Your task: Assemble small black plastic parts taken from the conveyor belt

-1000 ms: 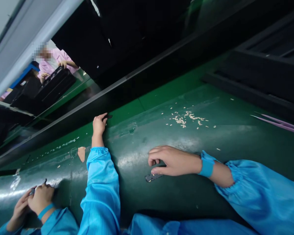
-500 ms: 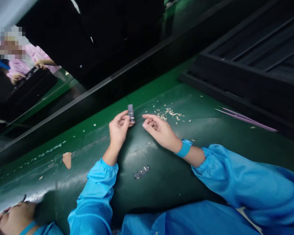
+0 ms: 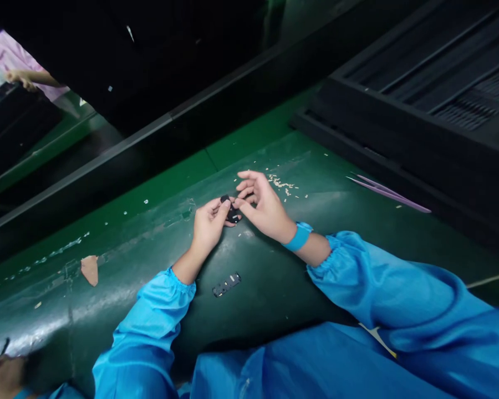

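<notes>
My left hand point(image 3: 210, 221) is closed, with thumb and fingers pinching a small black plastic part point(image 3: 233, 215) above the green work surface. Close against its right side is my right hand point(image 3: 263, 208), fingers apart and slightly curled. Its thumb tip is at the part's edge; whether it touches I cannot tell. Nothing shows in that hand, which has a blue band at the wrist. A second flat black part point(image 3: 227, 284) with small pale and gold spots lies on the surface nearer my body. Beyond my right hand are many tiny pale pieces point(image 3: 280, 183), scattered.
Purple tweezers point(image 3: 393, 194) lie at the right, beside stacked black trays point(image 3: 382, 119). A torn brown scrap point(image 3: 90, 270) is on the green mat point(image 3: 141, 244) at left. Another person's hand point(image 3: 2, 377) is at lower left. Across a dark partition, a person in pink point(image 3: 20, 61) handles a black box.
My left hand has tilted the black part and brought it toward my right hand. My right hand has risen slightly, its fingers spreading more. The view has shifted a little.
</notes>
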Demonstrator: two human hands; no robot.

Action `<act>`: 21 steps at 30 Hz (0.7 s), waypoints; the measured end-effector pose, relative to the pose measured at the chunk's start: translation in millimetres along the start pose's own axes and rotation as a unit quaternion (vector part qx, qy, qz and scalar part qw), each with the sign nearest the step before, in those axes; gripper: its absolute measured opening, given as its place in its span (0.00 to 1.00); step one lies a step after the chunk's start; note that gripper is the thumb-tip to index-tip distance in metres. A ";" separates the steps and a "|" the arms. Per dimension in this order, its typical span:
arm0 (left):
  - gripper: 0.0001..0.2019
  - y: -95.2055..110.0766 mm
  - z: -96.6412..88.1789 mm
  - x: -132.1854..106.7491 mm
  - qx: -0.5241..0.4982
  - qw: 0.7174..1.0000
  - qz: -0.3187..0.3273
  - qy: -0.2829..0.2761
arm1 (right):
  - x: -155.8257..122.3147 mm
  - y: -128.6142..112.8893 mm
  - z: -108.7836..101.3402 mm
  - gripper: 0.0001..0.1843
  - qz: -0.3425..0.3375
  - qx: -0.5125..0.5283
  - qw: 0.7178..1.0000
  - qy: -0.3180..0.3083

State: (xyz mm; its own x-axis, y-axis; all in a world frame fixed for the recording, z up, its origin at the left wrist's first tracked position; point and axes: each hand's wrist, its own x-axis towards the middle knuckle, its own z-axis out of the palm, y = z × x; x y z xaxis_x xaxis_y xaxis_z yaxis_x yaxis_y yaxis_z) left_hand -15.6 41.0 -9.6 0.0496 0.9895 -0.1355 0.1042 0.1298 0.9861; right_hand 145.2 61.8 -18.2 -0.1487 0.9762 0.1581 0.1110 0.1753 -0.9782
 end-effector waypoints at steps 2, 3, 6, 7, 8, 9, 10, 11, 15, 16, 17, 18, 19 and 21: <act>0.18 0.3 3.0 -4.6 0.036 0.999 0.034 -0.001 | 0.5 -1.7 -0.6 0.22 -0.008 0.015 1.000 0.000; 0.15 0.6 4.4 -6.7 0.059 0.997 0.054 -0.001 | 0.5 -3.1 -0.5 0.18 -0.015 0.021 1.000 -0.009; 0.11 0.8 7.4 -9.5 0.088 0.993 0.081 -0.013 | -0.4 -6.7 0.9 0.15 -0.017 0.040 0.998 -0.050; 0.11 0.5 7.9 -9.1 0.074 0.994 0.075 -0.021 | -0.9 -7.1 1.5 0.15 -0.015 0.045 0.997 -0.060; 0.12 -0.2 8.2 -8.3 0.054 0.996 0.066 -0.032 | -1.4 -7.1 2.1 0.16 -0.014 0.050 0.996 -0.068; 0.13 -0.9 8.3 -7.1 0.029 0.997 0.055 -0.044 | -1.9 -6.8 2.5 0.16 -0.015 0.055 0.996 -0.074; 0.14 -1.7 8.1 -5.8 0.005 0.997 0.044 -0.056 | -2.3 -6.2 2.8 0.17 -0.014 0.059 0.995 -0.078; 0.16 -2.4 7.6 -4.5 -0.018 0.997 0.031 -0.070 | -2.7 -5.6 2.8 0.19 -0.012 0.064 0.994 -0.084; 0.21 -1.8 3.2 0.4 -0.092 0.988 -0.034 -0.123 | -2.6 -4.0 2.0 0.22 0.014 0.066 0.992 -0.105; 0.22 -0.8 1.9 1.4 -0.102 0.985 -0.048 -0.133 | -2.3 -3.7 1.8 0.23 0.016 0.062 0.992 -0.106; 0.23 0.4 0.7 2.3 -0.108 0.983 -0.058 -0.139 | -2.0 -3.4 1.7 0.23 0.017 0.058 0.993 -0.105; 0.24 1.7 -0.3 3.0 -0.111 0.981 -0.066 -0.143 | -1.8 -3.0 1.7 0.22 0.017 0.055 0.993 -0.103; 0.24 2.9 -0.9 3.6 -0.113 0.981 -0.071 -0.144 | -1.6 -2.6 1.9 0.22 0.018 0.056 0.993 -0.102; 0.25 4.6 -1.5 4.1 -0.113 0.981 -0.075 -0.142 | -1.5 -1.7 2.5 0.23 0.023 0.066 0.993 -0.100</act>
State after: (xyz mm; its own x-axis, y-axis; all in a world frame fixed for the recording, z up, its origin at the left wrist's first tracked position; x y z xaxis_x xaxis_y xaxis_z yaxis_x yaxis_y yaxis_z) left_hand -16.5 45.8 -5.4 0.3285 0.9050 -0.2704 -0.0895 0.3148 0.9449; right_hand 142.7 59.7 -17.0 -0.3399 0.9356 0.0954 -0.0049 0.0997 -0.9950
